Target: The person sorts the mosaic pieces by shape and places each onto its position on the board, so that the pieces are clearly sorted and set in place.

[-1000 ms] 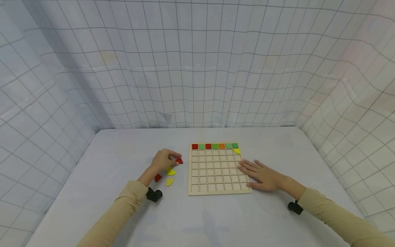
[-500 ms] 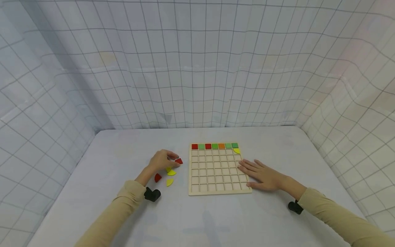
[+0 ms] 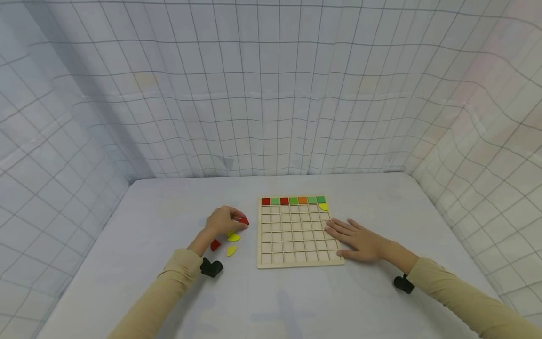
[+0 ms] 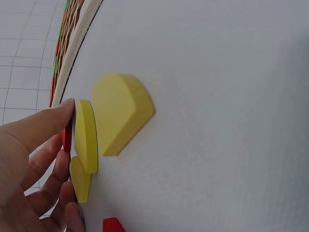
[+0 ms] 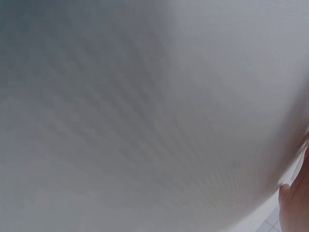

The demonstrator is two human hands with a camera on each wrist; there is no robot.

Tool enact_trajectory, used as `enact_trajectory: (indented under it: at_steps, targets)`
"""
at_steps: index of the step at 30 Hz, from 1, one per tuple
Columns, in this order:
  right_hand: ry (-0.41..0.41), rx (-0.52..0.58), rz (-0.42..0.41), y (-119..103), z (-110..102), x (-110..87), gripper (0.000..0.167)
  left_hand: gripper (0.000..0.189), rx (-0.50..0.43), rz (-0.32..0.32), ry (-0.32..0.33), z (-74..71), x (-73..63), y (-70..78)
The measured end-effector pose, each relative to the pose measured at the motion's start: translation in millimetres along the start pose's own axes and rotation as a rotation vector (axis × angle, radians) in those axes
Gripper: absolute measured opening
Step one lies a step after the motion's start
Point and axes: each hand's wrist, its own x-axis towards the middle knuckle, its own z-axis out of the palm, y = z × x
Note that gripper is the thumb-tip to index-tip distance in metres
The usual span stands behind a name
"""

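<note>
My left hand (image 3: 222, 221) pinches a red quarter-circle piece (image 3: 243, 220) between thumb and fingers, just left of the board. In the left wrist view, only part of that red piece (image 4: 68, 135) shows behind the thumb. Close by lie several yellow quarter-circle pieces (image 3: 231, 250) and another red piece (image 3: 215, 245). My right hand (image 3: 360, 241) lies flat, its fingers resting on the right edge of the wooden grid board (image 3: 300, 267). Coloured square tiles (image 3: 284, 201) fill the board's top row, and a yellow quarter-circle piece (image 3: 323, 206) sits in the second row at the far right.
A white table (image 3: 182, 301) carries everything. White grid-patterned curtains (image 3: 271, 94) hang behind it and on both sides. A black wrist camera (image 3: 211, 268) shows under the left wrist, and another camera (image 3: 404, 284) under the right.
The left thumb and fingers have closed on the red piece, which is now tilted in the grip and slightly left of where it lay. The right hand stays in place on the board.
</note>
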Motion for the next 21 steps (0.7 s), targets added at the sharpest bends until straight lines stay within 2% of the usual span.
enact_trajectory:
  at_steps: [6,21]
  targets:
    - [0.009,0.0,-0.006,1.0,0.7,-0.3,0.071,0.037,0.007,-0.01,0.02,1.7,0.2,0.9]
    - [-0.018,0.003,0.015,0.9,0.5,0.5,0.071,0.037,0.018,0.038,0.057,0.8,3.5,0.5]
